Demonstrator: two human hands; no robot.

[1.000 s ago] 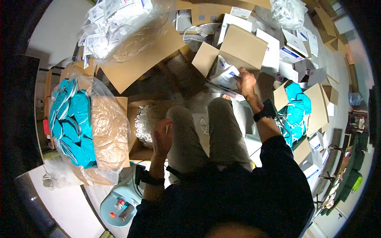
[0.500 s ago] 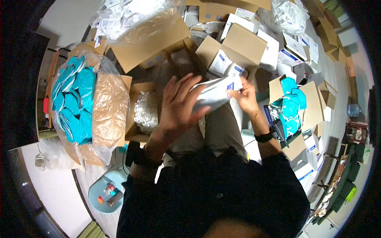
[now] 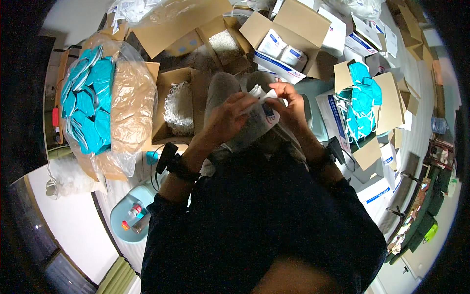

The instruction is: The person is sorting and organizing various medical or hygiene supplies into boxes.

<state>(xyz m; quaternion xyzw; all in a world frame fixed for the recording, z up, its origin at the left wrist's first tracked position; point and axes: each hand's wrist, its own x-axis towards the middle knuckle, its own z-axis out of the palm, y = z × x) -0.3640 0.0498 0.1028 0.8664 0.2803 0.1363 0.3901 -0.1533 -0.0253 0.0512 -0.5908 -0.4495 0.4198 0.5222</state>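
- Far left: teal masks (image 3: 93,105) piled in a clear plastic bag (image 3: 131,110) in a cardboard box.
- Below these: pale blue stool (image 3: 121,208), a clear bottle (image 3: 131,213) lying on its top.
- Left of the knees: open carton holding white straps (image 3: 178,110).
- Left hand (image 3: 229,120): fingers, spread wide half a second ago, now curled in, gripping the white packet's upper left side.
- White packet (image 3: 259,120): blue-printed, over the lap between both hands; lower than before, upper edge now bent up.
- Right hand (image 3: 289,103): grip closed, thumb and fingers pinching the packet's upper right edge, as they held its right end earlier.
- Beyond the right knee: open white box (image 3: 279,67), two packets inside.
- Farther right: open carton of teal masks (image 3: 361,100); pale floor (image 3: 424,110) past it.
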